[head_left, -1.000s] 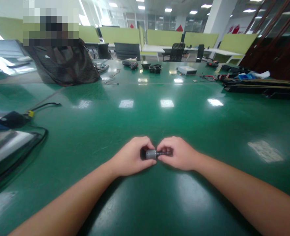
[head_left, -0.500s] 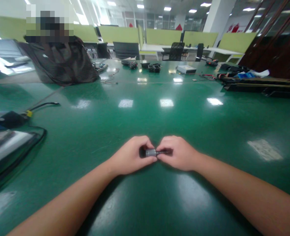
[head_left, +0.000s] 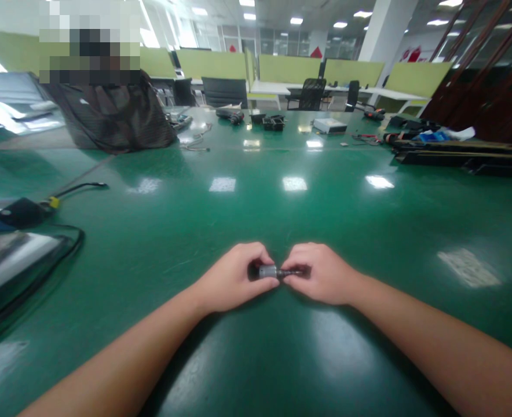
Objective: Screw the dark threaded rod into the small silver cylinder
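Observation:
My left hand [head_left: 234, 278] is closed around a small silver cylinder [head_left: 268, 271] that looks like a small motor. Its dark rear end sits in the curve between thumb and fingers. From the cylinder's right end a thin dark shaft [head_left: 291, 272] runs into my right hand [head_left: 321, 273], which is closed with thumb and fingertips pinching it. Fingertips of the two hands are close together with a narrow gap. The shaft's far end is partly hidden inside the right hand. Both hands rest low over the green tabletop [head_left: 256, 220].
At the left lie a flat device [head_left: 17, 255] and a black cable [head_left: 76, 243]. A person in dark clothing [head_left: 112, 119] leans at the far left side. Farther back are a white box [head_left: 329, 125], black parts [head_left: 273, 122] and, at right, stacked dark panels [head_left: 460, 153].
My right hand has shifted slightly to the right, and the gap between the fingertips has widened a little. The left hand keeps its grip. The view has tilted slightly.

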A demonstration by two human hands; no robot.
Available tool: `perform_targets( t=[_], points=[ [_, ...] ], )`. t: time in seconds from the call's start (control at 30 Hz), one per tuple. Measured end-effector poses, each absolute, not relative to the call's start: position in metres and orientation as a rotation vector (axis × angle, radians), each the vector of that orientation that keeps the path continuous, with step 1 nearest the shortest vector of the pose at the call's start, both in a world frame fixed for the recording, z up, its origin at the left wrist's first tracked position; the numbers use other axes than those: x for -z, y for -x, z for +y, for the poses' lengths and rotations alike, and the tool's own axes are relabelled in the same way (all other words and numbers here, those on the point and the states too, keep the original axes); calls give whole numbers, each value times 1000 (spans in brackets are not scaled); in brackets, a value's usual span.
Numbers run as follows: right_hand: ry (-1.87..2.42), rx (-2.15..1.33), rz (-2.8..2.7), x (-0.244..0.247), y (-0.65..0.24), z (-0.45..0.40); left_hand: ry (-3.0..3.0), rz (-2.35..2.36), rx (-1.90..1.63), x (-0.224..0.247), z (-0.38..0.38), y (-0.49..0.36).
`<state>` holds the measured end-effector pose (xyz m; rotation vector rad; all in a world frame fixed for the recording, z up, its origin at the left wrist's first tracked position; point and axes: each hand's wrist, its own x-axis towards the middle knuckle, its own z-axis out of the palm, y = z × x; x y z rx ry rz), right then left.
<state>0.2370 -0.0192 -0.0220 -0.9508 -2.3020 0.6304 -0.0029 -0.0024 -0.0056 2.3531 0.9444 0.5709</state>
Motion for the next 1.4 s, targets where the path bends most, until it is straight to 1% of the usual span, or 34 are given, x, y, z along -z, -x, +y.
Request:
perform_targets(
  t=[0.43, 0.9, 1.1, 1.3, 1.4],
  points=[
    [1022, -572, -2317, 25, -239, -19, -2362, 990, -568, 3, -5, 1],
    [1057, -517, -2277, 23, -243, -15, -2324, 1022, -659, 9, -2, 6],
    [1058, -461, -2366, 17, -251, -14, -2303, 1014, -655, 9, -2, 6],
    [1170, -596, -2302, 16, -264, -7, -2276, 1014, -670, 9, -2, 6],
    [1149, -603, -2290, 16, -266, -5, -2271, 1016, -667, 9, -3, 5]
  ],
)
